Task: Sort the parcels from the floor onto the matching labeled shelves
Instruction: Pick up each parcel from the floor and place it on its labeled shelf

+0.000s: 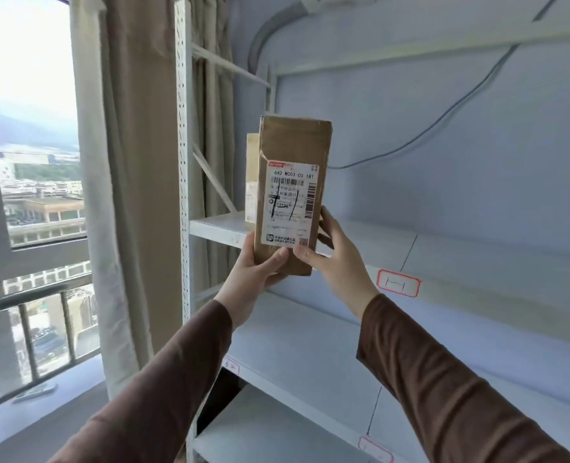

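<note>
A brown cardboard parcel [293, 152] stands upright in front of the white upper shelf [443, 259], its white shipping label facing me with "1-1" handwritten on it. My left hand [253, 272] grips its lower left corner, thumb on the front. My right hand [333, 255] holds its lower right edge, thumb on the label. A second pale parcel [252, 175] stands on the shelf just behind it. A red-bordered tag [398, 283] reading "1-1" is stuck on the shelf's front edge to the right.
White metal shelving fills the right side, with lower shelves [310, 355] carrying their own small tags [375, 449]. A perforated upright post [184, 162] and beige curtain [136, 162] stand left of it. A window with a railing [26, 295] is at far left.
</note>
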Motion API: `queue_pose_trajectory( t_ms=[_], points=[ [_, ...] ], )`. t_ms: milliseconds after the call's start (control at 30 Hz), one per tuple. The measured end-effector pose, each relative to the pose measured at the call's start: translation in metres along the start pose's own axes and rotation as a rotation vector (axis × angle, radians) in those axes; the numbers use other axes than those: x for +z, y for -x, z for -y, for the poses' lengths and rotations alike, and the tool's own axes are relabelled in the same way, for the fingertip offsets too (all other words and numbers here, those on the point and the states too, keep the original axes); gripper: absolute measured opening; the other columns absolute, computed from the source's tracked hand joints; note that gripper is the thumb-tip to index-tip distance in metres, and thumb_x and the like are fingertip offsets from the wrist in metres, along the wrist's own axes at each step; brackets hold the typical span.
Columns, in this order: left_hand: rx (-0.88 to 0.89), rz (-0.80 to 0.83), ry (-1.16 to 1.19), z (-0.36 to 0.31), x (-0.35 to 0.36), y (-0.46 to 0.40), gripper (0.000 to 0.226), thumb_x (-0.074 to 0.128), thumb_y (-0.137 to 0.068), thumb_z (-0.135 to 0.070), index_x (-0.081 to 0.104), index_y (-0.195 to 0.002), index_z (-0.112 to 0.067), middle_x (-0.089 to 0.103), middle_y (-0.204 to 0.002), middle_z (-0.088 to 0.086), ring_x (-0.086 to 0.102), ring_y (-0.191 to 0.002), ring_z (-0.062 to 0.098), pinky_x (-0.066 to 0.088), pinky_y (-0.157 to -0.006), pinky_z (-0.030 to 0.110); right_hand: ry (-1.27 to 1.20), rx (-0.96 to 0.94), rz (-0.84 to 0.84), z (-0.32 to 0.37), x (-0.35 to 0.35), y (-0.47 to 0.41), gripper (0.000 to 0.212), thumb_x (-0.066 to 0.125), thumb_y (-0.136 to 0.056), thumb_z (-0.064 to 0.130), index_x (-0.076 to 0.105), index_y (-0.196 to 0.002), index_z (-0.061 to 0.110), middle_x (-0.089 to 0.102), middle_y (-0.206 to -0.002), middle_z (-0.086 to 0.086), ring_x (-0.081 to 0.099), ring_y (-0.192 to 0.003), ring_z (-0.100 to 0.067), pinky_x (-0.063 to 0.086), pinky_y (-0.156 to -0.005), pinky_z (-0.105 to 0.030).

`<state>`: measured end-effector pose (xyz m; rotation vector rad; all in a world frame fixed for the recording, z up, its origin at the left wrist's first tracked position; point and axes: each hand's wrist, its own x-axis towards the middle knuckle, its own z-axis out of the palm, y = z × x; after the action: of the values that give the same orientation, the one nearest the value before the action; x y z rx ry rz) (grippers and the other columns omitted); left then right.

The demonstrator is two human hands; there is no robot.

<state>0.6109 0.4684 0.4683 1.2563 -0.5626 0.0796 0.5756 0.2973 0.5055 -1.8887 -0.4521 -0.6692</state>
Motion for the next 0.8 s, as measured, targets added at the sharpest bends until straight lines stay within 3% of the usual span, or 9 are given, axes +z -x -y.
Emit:
queue_pose_trajectory(
  t_ms=[100,167,267,367,467,567,667,800],
  points=[
    [-0.026,0.041,-0.016,0.016,-0.001,-0.029,0.053,0.070,-0.095,-0.022,0.047,-0.143,-0.030,0.069,-0.133,0.002,0.069,-0.119,0.029,0.055,-0.101,0.044,0.043,0.030,-0.003,-0.022,-0.006,-0.017,0.074,0.080,-0.090,0.027,0.038,-0.149,0.041,0.062,-0.122,0.029,0.058,-0.114,0.015,0.047,-0.086,-0.006],
    [-0.047,0.068,-0.042,0.027,0.000,-0.047,0.051,0.068,-0.097,-0.027,0.048,-0.143,-0.032,0.069,-0.132,-0.003,0.068,-0.120,0.023,0.055,-0.101,0.043,0.076,0.049,-0.004,-0.038,-0.011,-0.028,0.075,0.079,-0.090,0.026,0.034,-0.146,0.046,0.061,-0.117,0.032,0.057,-0.106,0.023,0.045,-0.081,-0.002],
    [-0.069,0.101,-0.151,0.042,-0.003,-0.073,0.044,0.063,-0.100,-0.033,0.049,-0.142,-0.037,0.069,-0.131,-0.011,0.065,-0.122,0.014,0.054,-0.103,0.043,0.150,0.071,-0.019,-0.057,-0.018,-0.044,0.072,0.079,-0.090,0.031,0.033,-0.141,0.052,0.061,-0.116,0.031,0.056,-0.104,0.022,0.045,-0.077,-0.003],
    [-0.058,0.152,-0.274,0.052,-0.011,-0.095,0.040,0.059,-0.102,-0.037,0.050,-0.141,-0.039,0.068,-0.131,-0.015,0.062,-0.124,0.010,0.048,-0.109,0.039,0.214,0.077,-0.028,-0.077,-0.021,-0.058,0.067,0.078,-0.090,0.035,0.034,-0.136,0.054,0.064,-0.119,0.024,0.058,-0.109,0.009,0.044,-0.083,-0.010],
    [-0.073,0.219,-0.332,0.059,-0.024,-0.116,0.041,0.060,-0.103,-0.033,0.051,-0.143,-0.034,0.068,-0.133,-0.014,0.062,-0.124,0.005,0.044,-0.109,0.030,0.262,0.072,-0.043,-0.096,-0.018,-0.070,0.071,0.078,-0.089,0.039,0.037,-0.145,0.046,0.066,-0.123,0.016,0.060,-0.113,-0.004,0.048,-0.090,-0.022],
    [-0.055,0.232,-0.446,0.067,-0.040,-0.139,0.043,0.071,-0.094,-0.037,0.060,-0.136,-0.037,0.067,-0.133,-0.013,0.060,-0.126,0.008,0.042,-0.113,0.037,0.289,0.088,-0.059,-0.110,-0.014,-0.078,0.075,0.078,-0.089,0.037,0.035,-0.149,0.045,0.065,-0.122,0.015,0.061,-0.113,-0.005,0.050,-0.092,-0.026],
    [-0.021,0.243,-0.548,0.074,-0.047,-0.162,0.036,0.072,-0.096,-0.026,0.063,-0.130,-0.032,0.069,-0.126,-0.017,0.060,-0.116,-0.008,0.040,-0.103,0.017,0.330,0.123,-0.069,-0.123,-0.012,-0.090,0.072,0.078,-0.089,0.037,0.037,-0.147,0.042,0.064,-0.126,0.011,0.062,-0.116,-0.011,0.052,-0.098,-0.034],
    [0.018,0.295,-0.643,0.084,-0.051,-0.196,0.043,0.072,-0.095,-0.027,0.056,-0.134,-0.020,0.067,-0.127,-0.008,0.062,-0.115,0.000,0.051,-0.096,0.018,0.398,0.176,-0.083,-0.135,-0.012,-0.109,0.063,0.079,-0.085,0.041,0.043,-0.138,0.041,0.067,-0.120,0.016,0.068,-0.108,-0.012,0.055,-0.096,-0.043]
  ],
)
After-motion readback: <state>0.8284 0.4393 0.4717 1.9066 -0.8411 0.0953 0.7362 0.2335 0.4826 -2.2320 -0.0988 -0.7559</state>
